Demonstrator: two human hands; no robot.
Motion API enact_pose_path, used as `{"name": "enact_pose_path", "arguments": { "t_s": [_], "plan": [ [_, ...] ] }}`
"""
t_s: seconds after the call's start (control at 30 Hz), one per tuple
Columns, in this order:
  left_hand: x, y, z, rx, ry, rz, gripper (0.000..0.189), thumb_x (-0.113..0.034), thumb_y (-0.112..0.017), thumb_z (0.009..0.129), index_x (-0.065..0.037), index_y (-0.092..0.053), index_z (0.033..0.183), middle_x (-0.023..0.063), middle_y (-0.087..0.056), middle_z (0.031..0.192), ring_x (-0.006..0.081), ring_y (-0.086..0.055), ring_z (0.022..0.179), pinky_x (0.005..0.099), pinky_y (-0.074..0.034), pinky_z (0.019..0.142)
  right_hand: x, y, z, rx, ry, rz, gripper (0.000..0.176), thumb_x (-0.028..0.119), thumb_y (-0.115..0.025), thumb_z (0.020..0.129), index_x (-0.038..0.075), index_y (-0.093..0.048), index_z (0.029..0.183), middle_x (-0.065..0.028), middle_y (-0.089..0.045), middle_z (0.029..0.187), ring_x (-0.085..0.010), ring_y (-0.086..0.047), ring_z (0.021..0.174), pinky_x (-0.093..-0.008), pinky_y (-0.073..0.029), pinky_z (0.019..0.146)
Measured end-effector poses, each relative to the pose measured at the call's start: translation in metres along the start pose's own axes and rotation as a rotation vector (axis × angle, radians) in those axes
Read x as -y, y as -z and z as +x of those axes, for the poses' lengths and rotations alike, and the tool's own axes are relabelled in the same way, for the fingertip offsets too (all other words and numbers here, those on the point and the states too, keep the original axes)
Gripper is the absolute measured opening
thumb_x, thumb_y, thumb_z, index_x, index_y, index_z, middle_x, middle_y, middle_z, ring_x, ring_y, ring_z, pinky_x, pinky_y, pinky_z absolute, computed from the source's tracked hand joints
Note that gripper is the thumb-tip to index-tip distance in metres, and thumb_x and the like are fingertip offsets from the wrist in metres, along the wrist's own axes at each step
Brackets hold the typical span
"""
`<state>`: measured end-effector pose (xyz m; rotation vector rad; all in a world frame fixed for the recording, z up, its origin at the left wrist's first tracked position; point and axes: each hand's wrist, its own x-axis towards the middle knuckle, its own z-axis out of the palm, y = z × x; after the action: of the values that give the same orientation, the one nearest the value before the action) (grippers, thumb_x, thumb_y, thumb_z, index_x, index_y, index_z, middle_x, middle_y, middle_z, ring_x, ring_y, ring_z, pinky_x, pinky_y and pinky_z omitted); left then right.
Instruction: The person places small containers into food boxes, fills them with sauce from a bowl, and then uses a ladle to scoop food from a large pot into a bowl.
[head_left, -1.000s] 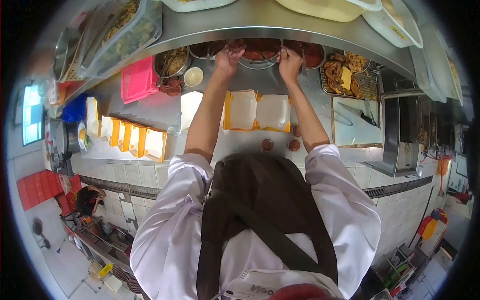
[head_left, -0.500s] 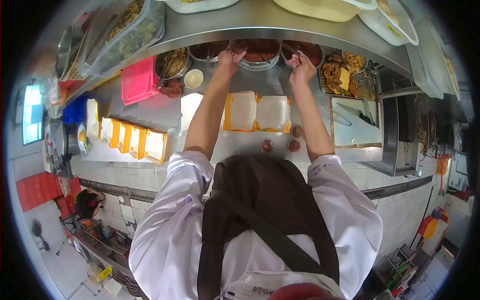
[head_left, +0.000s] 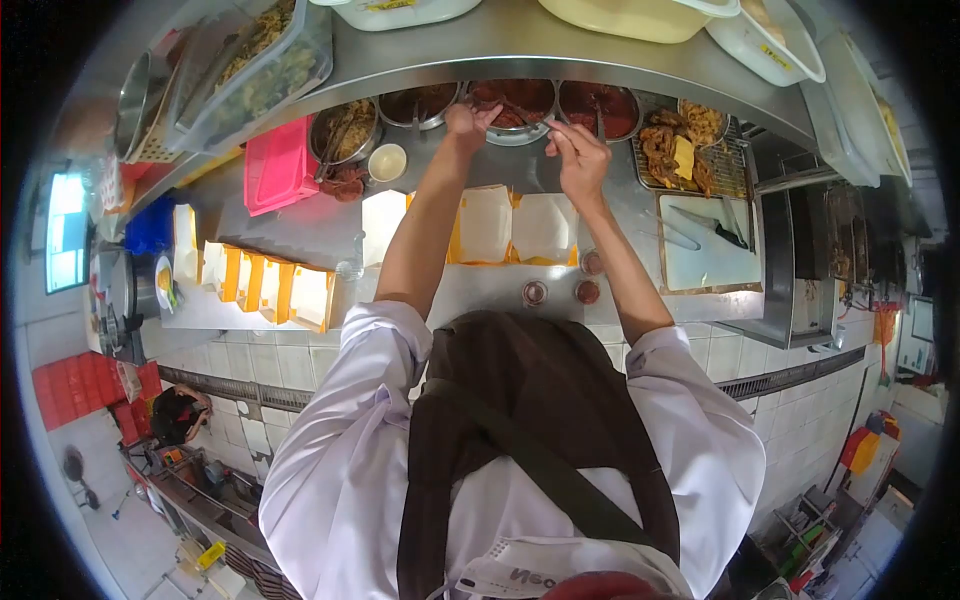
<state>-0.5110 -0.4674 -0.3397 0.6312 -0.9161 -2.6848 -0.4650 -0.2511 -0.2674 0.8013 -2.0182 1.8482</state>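
Observation:
Over the near edge of the middle round pot (head_left: 514,136) of red food is my left hand (head_left: 472,122), its fingers partly spread; whether it holds anything is too small to tell. Pinched in my right hand (head_left: 578,150) is the handle of a utensil (head_left: 530,112) that reaches into the same pot. A second pot of red sauce (head_left: 618,112), with its own utensil standing in it, is just to the right. Below my hands, open white-and-orange paper boxes (head_left: 486,225) stand in a row. Small cups of red sauce (head_left: 535,293) sit near the counter's front edge.
A pink container (head_left: 280,168), a cream-coloured cup (head_left: 387,162) and more boxes (head_left: 310,295) are on the left. On the right are a rack of fried food (head_left: 664,150) and a cutting board (head_left: 700,262) with tongs and a knife. A shelf (head_left: 500,52) overhangs the pots.
My right hand has moved left from the right-hand sauce pot to the middle pot. My left hand has shifted slightly right and down, and the dark piece near it no longer shows.

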Motion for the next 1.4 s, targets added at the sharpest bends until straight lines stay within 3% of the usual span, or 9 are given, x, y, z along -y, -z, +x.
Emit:
{"name": "enact_pose_path", "arguments": {
  "t_s": [0.47,0.83,0.97,1.03,1.1,1.17,1.23,1.33,1.4],
  "plan": [
    [-0.007,-0.012,-0.017,-0.022,0.007,-0.062,0.036,-0.009,-0.019,0.093,0.005,-0.037,0.121,0.0212,-0.050,0.117,0.0367,-0.054,0.105,0.0491,-0.044,0.096,0.008,0.002,-0.002,-0.006,0.184,-0.115,0.016,-0.002,-0.055,0.082,-0.002,-0.066,0.095,-0.0099,-0.060,0.070,-0.0146,-0.058,0.055,-0.0251,-0.046,0.050],
    [-0.019,-0.003,-0.049,0.046,-0.034,-0.129,0.035,-0.014,-0.023,0.096,0.008,-0.039,0.119,0.0208,-0.053,0.114,0.0351,-0.052,0.110,0.0449,-0.042,0.099,-0.045,0.008,0.009,-0.418,-0.347,0.460,0.021,0.006,-0.049,0.090,-0.009,-0.061,0.099,-0.0135,-0.062,0.075,-0.0149,-0.058,0.058,-0.0262,-0.050,0.053],
    [-0.017,0.002,-0.085,0.107,0.015,-0.178,0.034,-0.013,-0.026,0.096,0.005,-0.040,0.120,0.0199,-0.053,0.115,0.0334,-0.052,0.109,0.0408,-0.046,0.094,-0.102,-0.007,0.019,-0.305,-0.520,0.519,0.028,0.006,-0.051,0.088,-0.011,-0.054,0.109,-0.0171,-0.063,0.080,-0.0188,-0.061,0.056,-0.0275,-0.051,0.051],
    [-0.014,0.002,-0.110,0.197,0.050,-0.190,0.033,-0.015,-0.030,0.096,0.002,-0.041,0.122,0.0186,-0.053,0.118,0.0312,-0.053,0.109,0.0365,-0.047,0.092,-0.082,-0.001,0.017,-0.201,-0.658,0.329,0.033,0.008,-0.053,0.087,-0.011,-0.050,0.114,-0.0181,-0.063,0.087,-0.0218,-0.064,0.072,-0.0340,-0.052,0.064],
    [-0.011,-0.004,-0.141,0.210,0.047,-0.061,0.033,-0.017,-0.031,0.096,0.002,-0.042,0.121,0.0173,-0.054,0.117,0.0309,-0.054,0.107,0.0358,-0.048,0.090,-0.055,0.008,0.004,-0.188,-0.155,-0.698,0.037,0.009,-0.056,0.084,-0.008,-0.049,0.116,-0.0155,-0.063,0.094,-0.0223,-0.061,0.092,-0.0411,-0.046,0.083],
    [0.002,-0.002,-0.171,0.223,0.071,0.064,0.034,-0.019,-0.032,0.096,0.002,-0.043,0.120,0.0159,-0.055,0.115,0.0307,-0.056,0.105,0.0351,-0.049,0.089,-0.034,0.008,-0.013,-0.141,-0.299,-0.549,0.038,0.020,-0.055,0.086,-0.006,-0.053,0.112,-0.0125,-0.063,0.098,-0.0218,-0.056,0.103,-0.0418,-0.039,0.092],
    [0.018,0.003,-0.194,0.285,0.132,0.026,0.034,-0.021,-0.036,0.095,-0.001,-0.043,0.122,0.0138,-0.056,0.115,0.0295,-0.057,0.104,0.0328,-0.050,0.085,-0.023,0.008,-0.030,0.186,-0.816,0.467,0.039,0.032,-0.050,0.089,0.000,-0.058,0.110,-0.0095,-0.063,0.097,-0.0216,-0.057,0.098,-0.0356,-0.042,0.086],
    [0.037,0.016,-0.219,0.277,0.238,0.090,0.038,-0.025,-0.039,0.095,-0.002,-0.042,0.125,0.0137,-0.054,0.115,0.0281,-0.054,0.107,0.0334,-0.047,0.090,0.011,0.010,-0.053,0.131,-0.869,0.672,0.040,0.037,-0.041,0.091,0.006,-0.063,0.103,-0.0075,-0.064,0.095,-0.0211,-0.057,0.096,-0.0318,-0.043,0.083],
    [0.051,0.018,-0.227,0.241,0.249,0.155,0.036,-0.027,-0.034,0.096,-0.003,-0.045,0.120,0.0129,-0.054,0.115,0.0274,-0.056,0.102,0.0359,-0.047,0.087,0.016,0.014,-0.079,0.197,-0.507,0.492,0.029,0.027,-0.044,0.091,0.009,-0.066,0.099,-0.0066,-0.062,0.103,-0.0202,-0.058,0.095,-0.0301,-0.044,0.080]
  ]
}}
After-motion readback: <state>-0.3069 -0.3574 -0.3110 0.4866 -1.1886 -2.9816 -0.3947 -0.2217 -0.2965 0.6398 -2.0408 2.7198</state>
